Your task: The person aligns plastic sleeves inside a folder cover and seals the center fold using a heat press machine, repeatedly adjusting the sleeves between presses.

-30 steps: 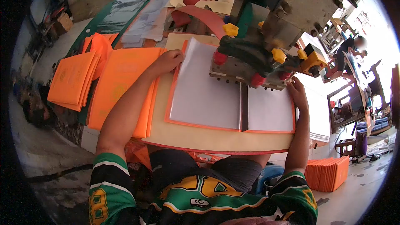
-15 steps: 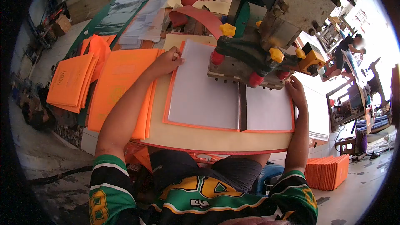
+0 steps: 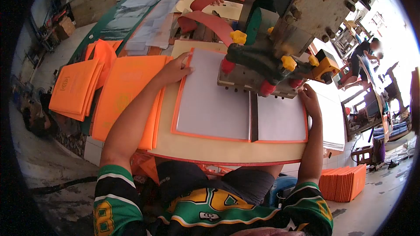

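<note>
Left hand (image 3: 176, 71) touches the folder (image 3: 214, 100) at ten o'clock, right hand (image 3: 310, 101) at two; grips unclear. Uneven pushing could skew it.

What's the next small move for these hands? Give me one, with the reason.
Probably hold the open orange folder flat and steady: the left hand and right hand rest at its opposite side edges, and its dark spine strip runs up beneath the press head.

The jersey (image 3: 210, 214) was green, black and yellow, edged with thin white stripes. Its short sleeves (image 3: 117, 188) carried green and black bands and yellow numerals, an 8 readable on the left one. A small white emblem (image 3: 209, 216) marked the front. The shorts (image 3: 247, 183) were dark.
</note>
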Tool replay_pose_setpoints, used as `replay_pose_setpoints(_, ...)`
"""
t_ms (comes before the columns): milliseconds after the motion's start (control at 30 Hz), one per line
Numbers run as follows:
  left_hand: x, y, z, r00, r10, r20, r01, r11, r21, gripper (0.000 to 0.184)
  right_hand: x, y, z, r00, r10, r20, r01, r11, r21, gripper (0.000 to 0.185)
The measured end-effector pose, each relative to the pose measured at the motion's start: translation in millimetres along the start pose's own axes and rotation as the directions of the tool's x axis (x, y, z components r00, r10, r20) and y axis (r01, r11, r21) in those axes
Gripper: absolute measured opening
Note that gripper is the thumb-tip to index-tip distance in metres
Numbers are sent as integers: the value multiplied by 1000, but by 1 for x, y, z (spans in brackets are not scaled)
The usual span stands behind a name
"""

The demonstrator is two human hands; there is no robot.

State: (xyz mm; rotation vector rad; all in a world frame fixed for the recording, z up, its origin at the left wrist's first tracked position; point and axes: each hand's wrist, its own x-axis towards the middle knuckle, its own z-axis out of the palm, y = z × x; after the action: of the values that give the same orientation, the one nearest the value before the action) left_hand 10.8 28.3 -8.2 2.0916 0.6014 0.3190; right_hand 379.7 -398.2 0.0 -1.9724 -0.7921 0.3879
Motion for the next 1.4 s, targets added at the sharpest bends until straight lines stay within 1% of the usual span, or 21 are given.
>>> replay_pose_setpoints(67, -3, 4, -1, 1000, 8, 12, -7, 1000, -28, 73, 5, 10, -2, 998, -63, 3, 63, 998, -7, 29)
replay_pose_setpoints(167, -5, 6, -2, 1000, -9, 10, 9, 1000, -2, 66, -3, -7, 0, 998, -51, 22, 52, 997, -51, 30)
replay_pose_setpoints(233, -1, 0, -2, 998, 32, 46, -33, 999, 23, 57, -2, 0, 1, 998, -56, -6, 55, 996, -65, 30)
replay_pose_setpoints(267, 0, -4, -1, 999, 34, 42, -35, 999, 24, 57, 0, 2, 2, 997, -63, -33, 61, 995, -80, 30)
replay_pose_setpoints(333, 2, -8, 2, 990, 139, 37, -140, 990, 7, 49, 0, 0, 3, 998, -66, -14, 65, 997, -46, 31)
replay_pose_setpoints(400, 0, -8, 0, 994, 86, 64, -88, 996, 24, 49, 0, 6, 3, 998, -57, 7, 57, 998, -12, 31)
replay_pose_setpoints(467, -1, -8, 1, 995, 30, 95, -34, 999, 41, 48, 6, 18, -1, 990, -140, 16, 140, 986, -92, 45)
replay_pose_setpoints(500, 2, -15, 2, 991, 114, 69, -116, 993, 20, 49, 6, 15, -1, 991, -132, 16, 133, 987, -92, 45)
replay_pose_setpoints(533, 2, -19, 3, 980, 195, 44, -195, 981, -2, 49, 3, 8, -1, 998, -66, 20, 67, 993, -99, 45)
replay_pose_setpoints(600, 2, -22, 8, 982, 181, 52, -181, 983, 5, 49, -1, 13, 2, 1000, 18, 23, -15, 994, -108, 45)
replay_pose_setpoints(667, 1, -18, 11, 984, 170, 58, -171, 985, 12, 48, 2, 25, 6, 993, -112, 20, 112, 994, 1, 45)
replay_pose_setpoints(733, -3, -6, 7, 993, 23, 120, -34, 995, 93, 47, 3, 26, 5, 996, -89, 12, 90, 994, -62, 45)
replay_pose_setpoints(767, 0, -11, 9, 991, 24, 128, -36, 995, 94, 47, 5, 26, 4, 997, -80, 1, 79, 989, -124, 46)
replay_pose_setpoints(833, 3, -21, 12, 987, 145, 67, -143, 989, -36, 43, 4, 23, 3, 998, -62, -18, 58, 982, -182, 46)
replay_pose_setpoints(933, 3, -19, 10, 991, 123, 55, -126, 991, 53, 42, 1, 20, 5, 999, -49, -25, 46, 994, -100, 46)
replay_pose_setpoints(1000, 0, -11, 8, 986, 158, 47, -161, 986, 51, 41, 1, 16, 3, 996, -85, 12, 85, 996, 5, 45)
replay_pose_setpoints(1133, -2, -1, 3, 979, 198, 55, -199, 980, 28, 38, 2, 7, 0, 997, -76, 14, 76, 996, -40, 45)
replay_pose_setpoints(1200, -1, 1, 1, 982, 167, 83, -168, 986, 7, 37, -1, 0, -1, 1000, -14, 14, 15, 999, -38, 37)
replay_pose_setpoints(1267, 0, 3, -1, 985, 137, 108, -137, 991, -11, 36, -2, -1, -2, 1000, -17, 13, 17, 999, -32, 37)
replay_pose_setpoints(1333, 2, -2, -2, 973, 196, 120, -197, 980, -1, 35, 0, 1, -1, 1000, -20, 14, 20, 999, -27, 37)
replay_pose_setpoints(1400, 4, -5, -2, 975, 186, 123, -187, 982, -9, 35, 3, 3, -1, 999, -49, -23, 47, 996, -70, 42)
